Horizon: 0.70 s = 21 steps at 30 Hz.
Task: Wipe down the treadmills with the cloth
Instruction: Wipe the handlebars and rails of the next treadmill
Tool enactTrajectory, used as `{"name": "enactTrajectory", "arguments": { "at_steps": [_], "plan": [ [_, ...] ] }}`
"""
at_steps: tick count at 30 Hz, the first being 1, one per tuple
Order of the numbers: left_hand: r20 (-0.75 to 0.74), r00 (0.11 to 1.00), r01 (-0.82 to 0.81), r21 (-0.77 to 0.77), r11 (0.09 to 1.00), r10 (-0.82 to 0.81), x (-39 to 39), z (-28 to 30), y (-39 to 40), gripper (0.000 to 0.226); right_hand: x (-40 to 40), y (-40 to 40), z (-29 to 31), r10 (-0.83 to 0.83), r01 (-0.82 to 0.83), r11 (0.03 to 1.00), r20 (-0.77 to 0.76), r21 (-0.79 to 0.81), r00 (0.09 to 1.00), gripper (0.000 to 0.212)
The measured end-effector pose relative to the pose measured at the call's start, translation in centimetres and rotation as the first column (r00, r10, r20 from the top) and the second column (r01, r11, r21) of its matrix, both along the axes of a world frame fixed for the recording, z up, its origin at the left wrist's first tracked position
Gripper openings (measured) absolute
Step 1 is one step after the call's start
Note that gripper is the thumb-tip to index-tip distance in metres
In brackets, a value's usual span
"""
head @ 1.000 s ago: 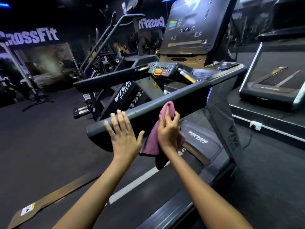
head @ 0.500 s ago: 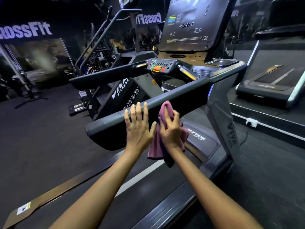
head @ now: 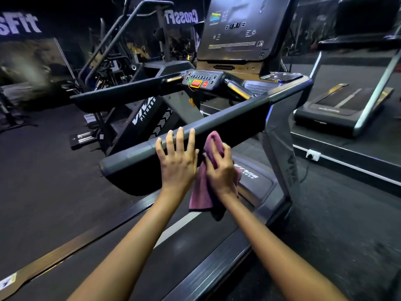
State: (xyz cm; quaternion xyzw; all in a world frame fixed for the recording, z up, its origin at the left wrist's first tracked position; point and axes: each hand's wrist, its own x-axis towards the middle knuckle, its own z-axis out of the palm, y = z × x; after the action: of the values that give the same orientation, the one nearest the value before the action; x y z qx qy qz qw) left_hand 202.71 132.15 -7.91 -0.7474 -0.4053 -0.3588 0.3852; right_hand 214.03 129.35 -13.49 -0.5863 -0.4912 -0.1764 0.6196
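Item: maroon cloth (head: 208, 177), pressed against the treadmill's right handrail (head: 227, 124) under the right hand (head: 221, 170), fingers curled over it. Left hand (head: 178, 161) lay flat, fingers straight, bracing beside. Risk: hanging cloth tail could slip free, leaving the rail's underside unwiped.

A stair-climber machine (head: 138, 118) marked VIVA FITNESS stands at the left on the dark floor (head: 43, 170); CrossFit lettering (head: 181, 17) shows behind; a white wall socket (head: 313, 154) sits low at right.
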Motion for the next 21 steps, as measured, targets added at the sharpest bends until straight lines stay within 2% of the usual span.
{"name": "enactTrajectory", "arguments": {
  "at_steps": [3, 5, 9, 11, 13, 16, 21],
  "plan": [
    [-0.015, 0.999, 0.041, -0.057, 0.998, -0.042, 0.5, 0.8, -0.1, 0.048, 0.6, -0.6, -1.6, 0.068, -0.067, 0.997, 0.021, -0.038, 0.997, 0.043],
    [-0.03, 0.993, 0.109, -0.087, 0.99, -0.111, 1.0, 1.8, 0.4, 0.048, 2.0, -0.2, -1.0, 0.073, -0.075, 0.996, -0.045, -0.045, 0.996, 0.046],
    [-0.061, 0.973, 0.211, -0.174, 0.962, -0.225, 3.5, 4.1, 2.5, 0.045, 3.8, 1.4, 2.7, -0.031, 0.03, 1.0, -0.273, -0.011, 0.961, 0.048],
    [-0.083, 0.968, 0.216, -0.21, 0.954, -0.237, 5.1, 4.9, 3.3, 0.043, 3.4, 1.4, 2.8, -0.035, 0.035, 0.999, -0.27, -0.007, 0.962, 0.048],
    [-0.104, 0.971, 0.195, -0.181, 0.964, -0.216, 6.5, 5.4, 3.5, 0.041, 3.2, 0.9, 1.4, 0.009, -0.012, 1.0, -0.223, -0.012, 0.975, 0.045],
    [-0.118, 0.964, 0.23, -0.089, 0.969, -0.239, 7.2, 5.5, 3.3, 0.035, 4.8, 0.9, 0.0, 0.052, -0.053, 0.999, -0.24, 0.002, 0.969, 0.041],
    [-0.163, 0.925, 0.358, 0.078, 0.93, -0.343, 7.0, 4.2, 4.0, 0.027, 8.5, 2.7, 2.4, -0.051, 0.054, 0.999, -0.448, -0.007, 0.892, 0.033]
  ]
}}
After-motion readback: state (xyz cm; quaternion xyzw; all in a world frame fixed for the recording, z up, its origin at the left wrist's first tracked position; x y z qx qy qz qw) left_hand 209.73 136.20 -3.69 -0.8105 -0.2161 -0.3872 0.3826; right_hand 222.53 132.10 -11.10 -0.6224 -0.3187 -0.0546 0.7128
